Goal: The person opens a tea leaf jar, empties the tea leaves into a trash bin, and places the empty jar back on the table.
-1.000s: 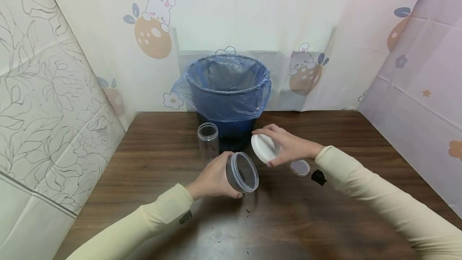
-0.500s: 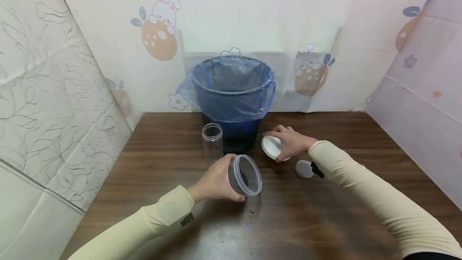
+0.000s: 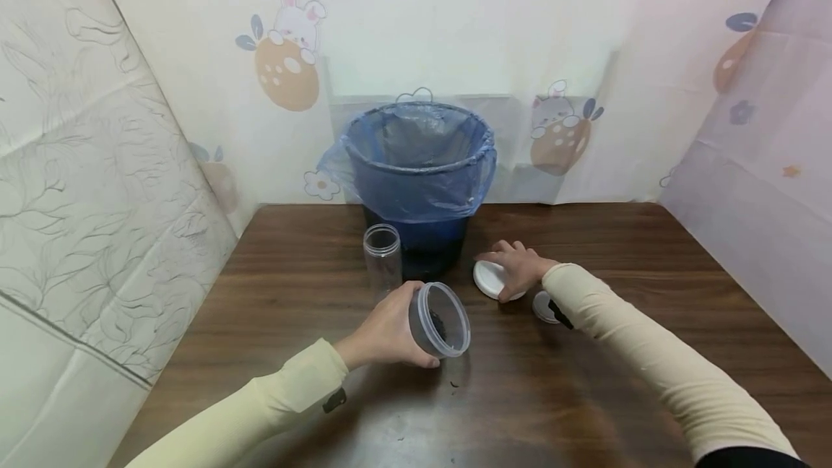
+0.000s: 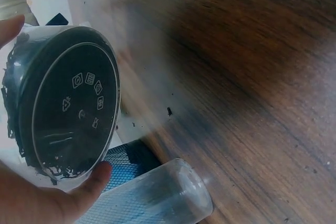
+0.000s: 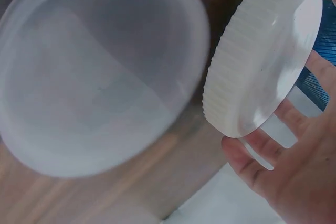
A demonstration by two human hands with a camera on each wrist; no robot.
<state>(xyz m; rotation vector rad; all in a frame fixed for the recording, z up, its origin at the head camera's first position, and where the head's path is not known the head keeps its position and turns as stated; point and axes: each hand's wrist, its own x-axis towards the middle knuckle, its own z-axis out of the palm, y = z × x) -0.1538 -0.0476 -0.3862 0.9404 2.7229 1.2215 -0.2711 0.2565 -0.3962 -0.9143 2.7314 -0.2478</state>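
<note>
My left hand [image 3: 390, 327] grips a wide clear plastic jar [image 3: 425, 334] by its side. The jar is tipped, its mouth turned to the right. Dark flakes [image 3: 439, 325] lie inside it, and the left wrist view shows its dark base [image 4: 73, 108] with small embossed symbols. Right of the bin, my right hand [image 3: 516, 269] holds a white ribbed lid [image 3: 487, 279] by the rim, down at the tabletop. Thumb and fingertips reach opposite edges of that lid [image 5: 257, 61]. A small translucent lid [image 3: 543, 308] lies beside it, partly hidden by the right wrist.
A dark bin [image 3: 432, 248] with a blue liner bag [image 3: 416, 190] stands at the back of the wooden table [image 3: 292, 251]. A tall clear jar [image 3: 383, 258] stands uncapped before it. Dark crumbs [image 3: 454, 384] are scattered near the front. Patterned sheets hang behind and at both sides.
My right hand has lowered the white lid from a tilted position in the air to the tabletop, slightly rightward. The left hand and its jar have hardly moved.
</note>
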